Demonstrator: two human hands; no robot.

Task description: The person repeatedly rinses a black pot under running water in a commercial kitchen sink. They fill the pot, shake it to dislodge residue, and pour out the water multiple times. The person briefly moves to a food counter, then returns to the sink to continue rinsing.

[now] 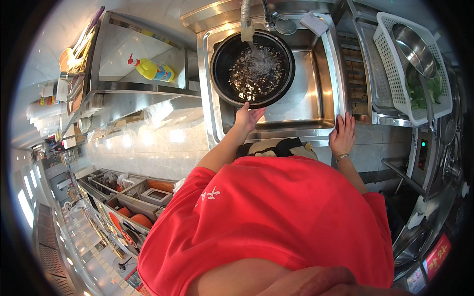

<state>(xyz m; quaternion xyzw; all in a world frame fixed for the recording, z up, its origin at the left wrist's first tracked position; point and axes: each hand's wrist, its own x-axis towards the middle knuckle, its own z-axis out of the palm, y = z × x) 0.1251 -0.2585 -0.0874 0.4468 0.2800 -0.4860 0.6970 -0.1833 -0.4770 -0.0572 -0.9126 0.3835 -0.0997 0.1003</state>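
A round black pot [218,74] stands in the left part of the stainless steel sink [292,107]. My left hand [250,117] is at its near rim, thumb on the edge and fingers reaching beneath. Water runs from a hose-like spout [246,22] into the dark liquid [244,79] inside, stirring up bubbles and glints; whether solids lie below cannot be made out. My right hand [343,135] rests flat on the sink's near right corner, holding nothing.
A tap [269,20] and a pale cloth or sponge [314,24] sit along the sink's back edge. To the right, a white plastic basket [398,77] holds leafy greens [424,88] and a metal ladle-like pan [414,50]. A yellow spray bottle [153,69] is on the left shelf.
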